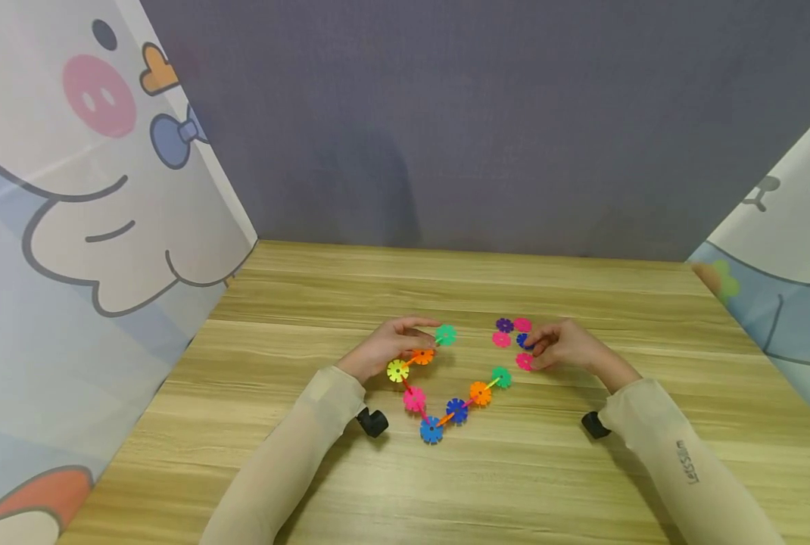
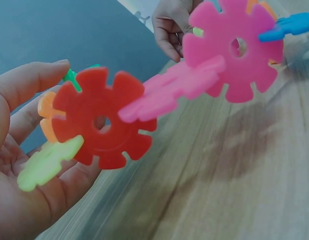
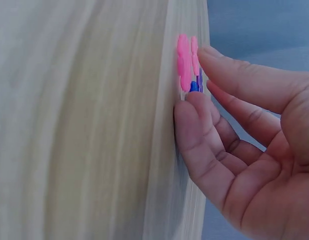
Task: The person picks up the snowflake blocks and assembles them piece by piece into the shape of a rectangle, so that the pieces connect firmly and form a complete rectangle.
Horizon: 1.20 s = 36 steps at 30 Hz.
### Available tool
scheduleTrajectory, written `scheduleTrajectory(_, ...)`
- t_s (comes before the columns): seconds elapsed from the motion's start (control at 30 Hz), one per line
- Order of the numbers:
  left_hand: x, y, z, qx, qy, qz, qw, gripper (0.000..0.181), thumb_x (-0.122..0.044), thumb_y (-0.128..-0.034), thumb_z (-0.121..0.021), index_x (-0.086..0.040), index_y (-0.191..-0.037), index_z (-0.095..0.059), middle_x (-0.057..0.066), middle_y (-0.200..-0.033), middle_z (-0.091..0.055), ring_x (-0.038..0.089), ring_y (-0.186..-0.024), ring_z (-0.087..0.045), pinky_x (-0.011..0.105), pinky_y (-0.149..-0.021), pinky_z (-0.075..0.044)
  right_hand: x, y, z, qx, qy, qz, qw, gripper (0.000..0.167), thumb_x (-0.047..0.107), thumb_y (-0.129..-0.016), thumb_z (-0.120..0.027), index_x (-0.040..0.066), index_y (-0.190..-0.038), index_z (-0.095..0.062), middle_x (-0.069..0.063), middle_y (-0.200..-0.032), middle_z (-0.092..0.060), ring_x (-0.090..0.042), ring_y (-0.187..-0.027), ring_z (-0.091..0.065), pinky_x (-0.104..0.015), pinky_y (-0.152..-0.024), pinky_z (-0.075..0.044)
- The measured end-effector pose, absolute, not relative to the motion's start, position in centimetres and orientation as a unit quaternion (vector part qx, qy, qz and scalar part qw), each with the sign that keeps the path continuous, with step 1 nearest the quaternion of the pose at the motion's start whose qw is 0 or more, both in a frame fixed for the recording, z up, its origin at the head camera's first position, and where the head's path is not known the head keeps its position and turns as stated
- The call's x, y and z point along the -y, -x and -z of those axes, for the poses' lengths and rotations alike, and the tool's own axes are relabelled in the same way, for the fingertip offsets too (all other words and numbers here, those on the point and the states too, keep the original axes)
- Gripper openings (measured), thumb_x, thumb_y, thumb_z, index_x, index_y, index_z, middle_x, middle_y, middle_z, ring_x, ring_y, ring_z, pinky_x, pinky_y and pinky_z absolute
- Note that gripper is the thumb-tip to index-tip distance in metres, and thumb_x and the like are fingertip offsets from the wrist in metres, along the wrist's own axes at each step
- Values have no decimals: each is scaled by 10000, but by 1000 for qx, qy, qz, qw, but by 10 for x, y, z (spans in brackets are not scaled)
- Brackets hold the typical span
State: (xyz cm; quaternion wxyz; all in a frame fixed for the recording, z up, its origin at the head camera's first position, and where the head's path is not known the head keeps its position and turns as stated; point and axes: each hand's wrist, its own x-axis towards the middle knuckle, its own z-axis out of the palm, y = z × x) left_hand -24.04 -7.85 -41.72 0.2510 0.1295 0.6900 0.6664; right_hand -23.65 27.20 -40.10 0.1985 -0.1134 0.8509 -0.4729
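A chain of notched plastic snowflake discs, linked edge to edge, curves in a V over the table; its blue disc is at the near bend. My left hand holds the chain's left end, by the orange disc and green disc. In the left wrist view, a red disc and pink disc stand before that palm. My right hand reaches to the loose discs, fingertips at a pink disc and a dark blue disc; thumb and fingers are apart.
Beyond the right fingertips lie a purple disc and two more pink discs on the wooden table. A grey partition stands at the back. Cartoon-printed panels flank the table.
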Motion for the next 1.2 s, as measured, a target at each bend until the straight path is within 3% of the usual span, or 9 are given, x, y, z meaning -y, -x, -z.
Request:
scheduleTrajectory(0.4, 78, 240, 418, -686, -132, -672, 245, 446, -60, -945, -666, -46, -1384, -584, 116, -1168, -684, 122, -859, -617, 227, -628, -416, -266, 236, 401, -876, 120, 421, 203, 347, -88, -743, -794, -138, -1072, -695, -83, -803, -591, -148, -668, -548, -296, -583, -561)
scheduleTrajectory(0.93, 76, 240, 419, -689, -133, -673, 235, 450, -62, -930, -685, -44, -1372, -598, 59, -1095, -714, 119, -838, -585, 232, -633, -388, -265, 235, 402, -884, 131, 411, 181, 276, -88, -715, -809, -78, -949, -664, -92, -811, -618, -168, -683, -577, -313, -566, -555)
scheduleTrajectory(1.2, 76, 240, 421, -691, -139, -672, 230, 433, -75, -937, -676, -54, -1364, -609, -19, -1012, -717, 121, -759, -510, 238, -639, -370, -263, 234, 401, -867, 133, 450, 170, 110, -110, -799, -715, -90, -888, -653, -80, -719, -652, -202, -649, -646, -318, -586, -577)
